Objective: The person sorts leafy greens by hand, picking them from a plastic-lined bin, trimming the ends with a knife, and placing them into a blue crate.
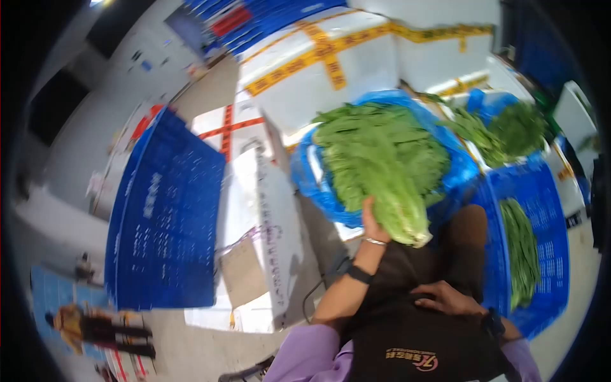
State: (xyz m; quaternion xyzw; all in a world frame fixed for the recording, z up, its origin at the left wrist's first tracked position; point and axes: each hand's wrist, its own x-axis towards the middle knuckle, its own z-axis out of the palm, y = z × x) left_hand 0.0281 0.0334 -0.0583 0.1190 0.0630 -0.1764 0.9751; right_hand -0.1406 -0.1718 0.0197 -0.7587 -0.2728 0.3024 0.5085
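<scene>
A long green head of lettuce [399, 200] lies slanted over the pile, its pale cut stem end toward me. My left hand [372, 221] is closed around the side of its base, the fingers partly hidden behind it. Beneath and behind it, more leafy lettuce [414, 143] fills a box lined with a blue plastic bag [461, 162]. My right hand [447, 298] rests on my dark apron [420, 337] with nothing in it, fingers loosely stretched out.
A blue crate [531, 254] at my right contains long green vegetables [520, 254]. Behind it sits a box of greens [515, 130]. On the left, a blue crate [165, 216] stands tilted beside white foam boxes [289, 254]. Taped foam boxes [318, 76] stand ahead; a person [95, 328] is far left.
</scene>
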